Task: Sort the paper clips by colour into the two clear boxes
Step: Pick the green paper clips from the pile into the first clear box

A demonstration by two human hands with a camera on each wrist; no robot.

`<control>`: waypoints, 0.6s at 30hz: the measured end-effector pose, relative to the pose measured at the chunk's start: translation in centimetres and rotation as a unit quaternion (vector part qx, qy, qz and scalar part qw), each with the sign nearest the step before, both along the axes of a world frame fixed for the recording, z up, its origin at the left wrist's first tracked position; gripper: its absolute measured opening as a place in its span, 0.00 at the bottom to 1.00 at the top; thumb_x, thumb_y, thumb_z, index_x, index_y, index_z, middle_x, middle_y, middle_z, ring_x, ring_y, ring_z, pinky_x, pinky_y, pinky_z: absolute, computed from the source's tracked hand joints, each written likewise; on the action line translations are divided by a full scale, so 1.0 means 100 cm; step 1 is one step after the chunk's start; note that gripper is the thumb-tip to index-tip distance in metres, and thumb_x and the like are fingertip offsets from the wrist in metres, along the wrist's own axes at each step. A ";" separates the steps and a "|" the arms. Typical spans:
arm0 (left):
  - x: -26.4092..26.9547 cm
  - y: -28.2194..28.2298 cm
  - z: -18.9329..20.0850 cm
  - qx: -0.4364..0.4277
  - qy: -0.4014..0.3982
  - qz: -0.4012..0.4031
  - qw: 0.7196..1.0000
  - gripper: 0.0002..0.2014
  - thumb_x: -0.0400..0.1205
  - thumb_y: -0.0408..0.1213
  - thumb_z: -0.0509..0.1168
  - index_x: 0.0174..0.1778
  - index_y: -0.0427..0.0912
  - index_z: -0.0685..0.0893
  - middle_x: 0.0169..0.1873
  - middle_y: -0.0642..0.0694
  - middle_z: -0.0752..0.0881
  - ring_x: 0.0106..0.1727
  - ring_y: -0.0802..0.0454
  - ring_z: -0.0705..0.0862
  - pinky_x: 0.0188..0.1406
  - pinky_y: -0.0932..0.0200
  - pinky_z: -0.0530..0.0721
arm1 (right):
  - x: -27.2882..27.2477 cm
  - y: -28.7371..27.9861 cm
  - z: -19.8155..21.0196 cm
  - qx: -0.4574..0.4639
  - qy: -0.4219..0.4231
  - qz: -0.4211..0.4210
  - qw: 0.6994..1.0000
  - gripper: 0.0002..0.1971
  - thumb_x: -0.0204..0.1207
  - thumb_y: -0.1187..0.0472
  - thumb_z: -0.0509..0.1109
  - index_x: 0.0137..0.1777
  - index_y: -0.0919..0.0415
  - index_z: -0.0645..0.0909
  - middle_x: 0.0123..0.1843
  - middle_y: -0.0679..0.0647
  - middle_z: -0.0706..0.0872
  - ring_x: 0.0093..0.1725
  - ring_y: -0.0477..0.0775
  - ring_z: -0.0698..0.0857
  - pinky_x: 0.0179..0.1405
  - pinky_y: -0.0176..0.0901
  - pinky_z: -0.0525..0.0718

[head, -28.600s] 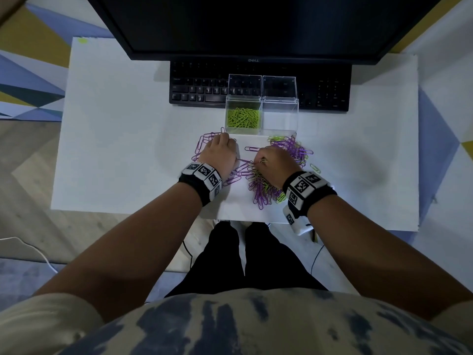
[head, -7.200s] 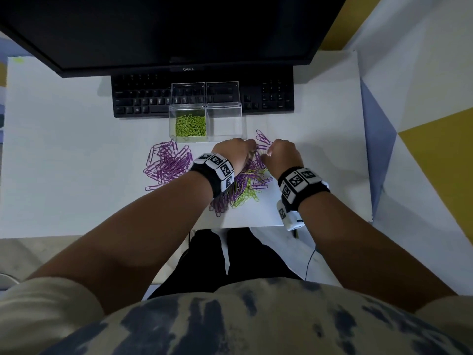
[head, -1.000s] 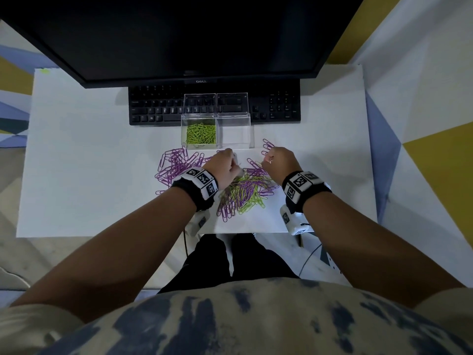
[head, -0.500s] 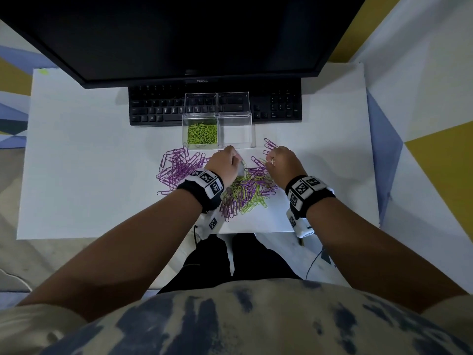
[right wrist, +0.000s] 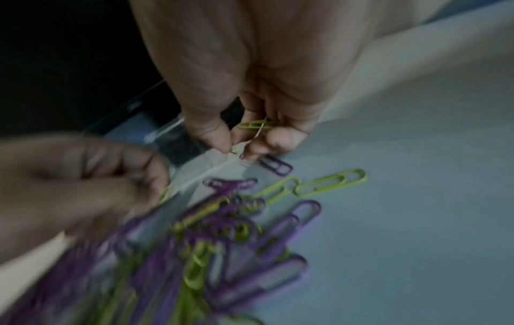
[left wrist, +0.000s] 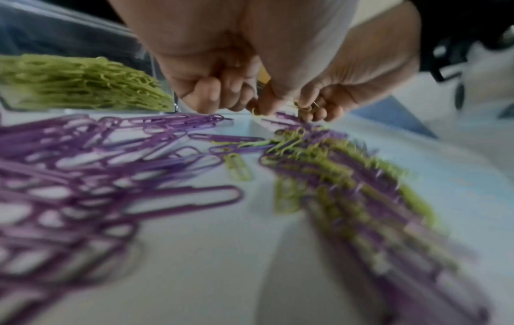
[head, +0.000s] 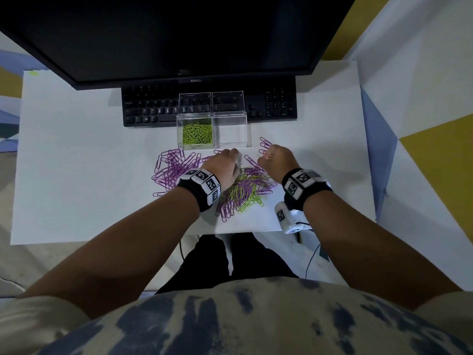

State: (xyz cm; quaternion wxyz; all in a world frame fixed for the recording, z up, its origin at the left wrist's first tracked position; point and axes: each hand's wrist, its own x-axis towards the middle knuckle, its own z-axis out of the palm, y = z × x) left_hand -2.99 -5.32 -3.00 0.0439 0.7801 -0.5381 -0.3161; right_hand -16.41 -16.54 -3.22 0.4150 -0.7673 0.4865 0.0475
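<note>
Two clear boxes stand side by side in front of the keyboard. The left box (head: pixel 195 131) holds green paper clips (left wrist: pixel 83 85); the right box (head: pixel 231 131) looks empty. A pile of purple clips (head: pixel 174 167) lies to the left, and a mixed green and purple pile (head: pixel 243 190) lies between my wrists. My left hand (head: pixel 231 162) is curled at the far edge of the mixed pile and pinches a green clip (left wrist: pixel 255 112). My right hand (right wrist: pixel 239 147), close beside it, holds green clips (right wrist: pixel 257 125) in its curled fingers.
The work lies on a white desk (head: pixel 76 175), with a black keyboard (head: pixel 153 108) and a dark monitor (head: pixel 179 34) right behind the boxes. A few purple clips (head: pixel 263 144) lie to the right of the boxes. The desk's near edge runs just below the mixed pile.
Both hands have stayed at the far edge of the mixed pile, shifting only slightly. The piles and the boxes look the same.
</note>
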 end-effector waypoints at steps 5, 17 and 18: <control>-0.003 0.004 0.006 -0.061 0.140 0.151 0.977 0.04 0.82 0.32 0.60 0.43 0.44 0.74 0.38 0.47 0.80 0.35 0.51 0.77 0.33 0.60 0.72 | -0.018 -0.019 0.007 0.162 -0.102 -0.160 0.968 0.06 0.70 0.70 0.67 0.45 0.65 0.84 0.30 0.53 0.83 0.29 0.50 0.78 0.32 0.40 0.78; 0.002 -0.002 0.008 -0.030 0.420 0.394 0.817 0.16 0.79 0.20 0.49 0.34 0.36 0.80 0.21 0.48 0.80 0.17 0.57 0.67 0.13 0.69 0.64 | -0.014 -0.003 0.005 0.172 -0.067 -0.041 0.982 0.08 0.73 0.61 0.70 0.39 0.67 0.83 0.34 0.54 0.83 0.34 0.50 0.79 0.35 0.40 0.75; 0.001 -0.003 0.007 -0.020 0.409 0.400 0.820 0.15 0.80 0.22 0.50 0.33 0.37 0.79 0.20 0.48 0.78 0.18 0.55 0.67 0.16 0.68 0.64 | -0.011 0.000 0.002 0.105 -0.045 0.015 0.993 0.06 0.71 0.60 0.72 0.41 0.64 0.84 0.36 0.50 0.84 0.36 0.47 0.80 0.38 0.39 0.75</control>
